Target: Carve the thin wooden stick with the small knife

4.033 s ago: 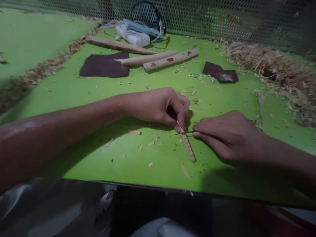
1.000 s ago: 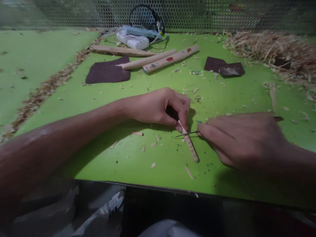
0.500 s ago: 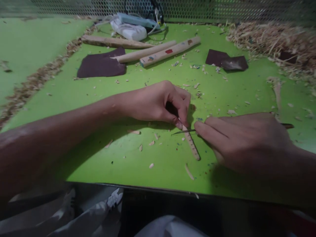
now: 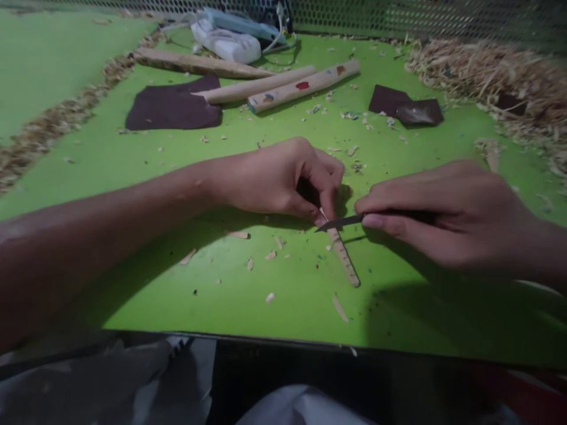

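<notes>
My left hand (image 4: pixel 283 180) is curled closed, pinching the upper end of a thin wooden stick (image 4: pixel 344 260) that lies on the green table (image 4: pixel 221 177). The stick has fine cross marks along it and points toward the table's near edge. My right hand (image 4: pixel 447 215) is closed around a small dark blade (image 4: pixel 339 223), whose tip rests across the stick just below my left fingertips. The blade's handle is hidden inside my right hand.
Three longer wooden sticks (image 4: pixel 301 85) lie at the back, beside a dark sheet of sandpaper (image 4: pixel 172 109) and two smaller dark pieces (image 4: pixel 405 106). A white device with cables (image 4: pixel 228 41) sits by the mesh wall. Wood shavings (image 4: pixel 482 77) pile at right; chips dot the table.
My right hand has lifted and tilted, raising the blade's rear while its tip stays on the stick. The view has shifted slightly down. My left hand keeps its grip.
</notes>
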`<state>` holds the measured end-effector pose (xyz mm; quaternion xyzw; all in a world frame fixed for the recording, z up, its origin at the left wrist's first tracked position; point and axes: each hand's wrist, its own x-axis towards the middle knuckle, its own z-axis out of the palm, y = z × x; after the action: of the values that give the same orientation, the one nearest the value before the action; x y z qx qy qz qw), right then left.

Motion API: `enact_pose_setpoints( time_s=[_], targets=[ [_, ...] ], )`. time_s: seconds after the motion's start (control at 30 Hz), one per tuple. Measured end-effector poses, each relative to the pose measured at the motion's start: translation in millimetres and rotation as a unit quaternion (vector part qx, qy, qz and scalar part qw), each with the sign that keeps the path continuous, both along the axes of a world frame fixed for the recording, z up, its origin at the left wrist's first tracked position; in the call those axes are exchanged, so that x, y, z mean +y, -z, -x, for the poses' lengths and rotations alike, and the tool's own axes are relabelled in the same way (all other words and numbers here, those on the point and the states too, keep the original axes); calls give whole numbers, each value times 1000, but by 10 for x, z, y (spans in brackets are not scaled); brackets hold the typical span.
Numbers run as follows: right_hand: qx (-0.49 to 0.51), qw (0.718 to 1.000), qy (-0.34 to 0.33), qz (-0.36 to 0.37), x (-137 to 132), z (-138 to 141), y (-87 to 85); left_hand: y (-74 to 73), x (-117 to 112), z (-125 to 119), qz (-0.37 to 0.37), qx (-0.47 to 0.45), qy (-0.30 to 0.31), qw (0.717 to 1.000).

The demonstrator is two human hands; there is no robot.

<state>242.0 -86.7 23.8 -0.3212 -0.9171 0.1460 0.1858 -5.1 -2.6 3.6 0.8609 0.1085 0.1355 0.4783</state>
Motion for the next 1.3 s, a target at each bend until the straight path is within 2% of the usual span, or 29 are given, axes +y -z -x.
enact_pose_setpoints(
  time_s=[0.13, 0.23, 0.37, 0.57, 0.83, 1.0, 1.17, 1.23, 1.3],
  targets=[
    [-94, 986, -16, -136, -33, -105, 41, -7, -6, -9, 8, -1, -5, 1000],
    [-138, 972, -40, -186, -51, -148, 97, -9, -10, -12, 2, -10, -3, 1000],
    [-145, 957, -67, -242, -74, -161, 119, -17, -19, -5, -7, -3, -8, 1000],
    [-176, 954, -83, -226, -106, -157, 80, -5, -23, 4, 2, -6, -8, 1000],
    [-196, 946, -6, -257, -271, 2, -33, 28, -9, 7, 11, -22, 6, 1000],
    [-154, 958, -6, -241, -370, -99, 102, 23, -10, 8, 13, -17, -1, 1000],
    [-149, 947, 136, -251, -303, -148, 173, 25, -11, 11, 8, -20, -3, 1000],
    [-145, 947, 104, -268, -236, -122, 141, 18, -10, 10, 8, -13, -5, 1000],
    [-143, 953, 35, -265, -175, -101, 109, 10, -10, 7, 7, -6, -10, 1000]
  ],
)
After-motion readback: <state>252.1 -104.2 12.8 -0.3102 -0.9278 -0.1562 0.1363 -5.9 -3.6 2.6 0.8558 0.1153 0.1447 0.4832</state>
